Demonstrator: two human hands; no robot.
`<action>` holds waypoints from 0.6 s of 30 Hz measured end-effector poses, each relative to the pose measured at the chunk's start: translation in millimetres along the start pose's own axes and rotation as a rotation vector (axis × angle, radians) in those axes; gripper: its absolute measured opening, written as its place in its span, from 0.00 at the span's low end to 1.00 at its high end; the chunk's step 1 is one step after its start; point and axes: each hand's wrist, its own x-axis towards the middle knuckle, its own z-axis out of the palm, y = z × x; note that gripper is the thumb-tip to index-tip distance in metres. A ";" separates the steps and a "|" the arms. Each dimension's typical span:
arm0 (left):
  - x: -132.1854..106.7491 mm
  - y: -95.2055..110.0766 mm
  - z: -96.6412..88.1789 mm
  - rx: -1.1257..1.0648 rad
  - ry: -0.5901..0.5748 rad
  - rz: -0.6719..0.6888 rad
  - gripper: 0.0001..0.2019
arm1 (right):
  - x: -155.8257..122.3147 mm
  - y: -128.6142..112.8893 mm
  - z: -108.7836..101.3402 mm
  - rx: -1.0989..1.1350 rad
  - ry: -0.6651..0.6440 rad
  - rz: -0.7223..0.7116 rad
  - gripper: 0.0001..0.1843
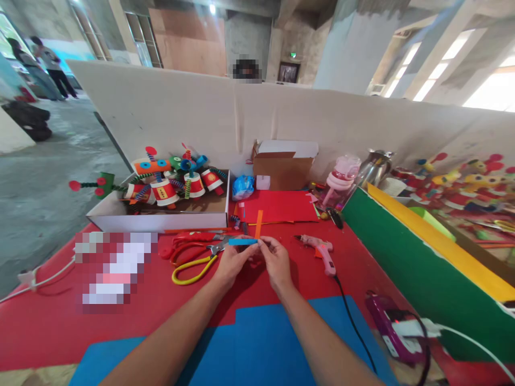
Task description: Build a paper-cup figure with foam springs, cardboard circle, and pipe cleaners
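Both my hands meet over the red table, fingers pinched on two narrow strips. A blue strip (pixel 241 242) lies along the fingers of my left hand (pixel 231 264). From the fingertips of my right hand (pixel 276 260) an orange strip (pixel 259 222) stands up, its lower end meeting the blue one at an angle. Whether the two are joined there cannot be made out. Just left of my left hand are yellow-handled scissors (pixel 195 269) and red-handled pliers (pixel 193 247). A pink hot glue gun (pixel 321 251) lies to the right of my right hand.
A white box (pixel 169 221) of paper-cup figures stands at the back left. Behind my hands are red sheets (pixel 277 206). Blue sheets (pixel 265 343) lie in front. A green board (pixel 410 273) and a purple power strip (pixel 392 327) with cords are at the right.
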 end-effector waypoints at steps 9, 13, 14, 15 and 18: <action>2.1 -1.3 -4.1 -0.010 0.106 -0.022 0.18 | 2.8 -4.2 -2.2 -0.024 -0.134 0.061 0.13; 3.8 -1.6 -4.2 0.038 0.105 0.006 0.16 | 5.5 -1.7 -5.0 -0.047 -0.152 0.052 0.13; 4.2 -1.9 -4.3 0.042 0.105 0.006 0.16 | 5.4 -1.1 -4.9 -0.036 -0.151 0.054 0.13; 4.6 -2.3 -4.5 0.043 0.105 0.004 0.17 | 5.2 -0.7 -4.6 -0.020 -0.152 0.060 0.13; 5.2 -2.8 -5.1 0.030 0.083 0.011 0.17 | 3.4 0.0 -2.8 0.025 -0.163 0.076 0.14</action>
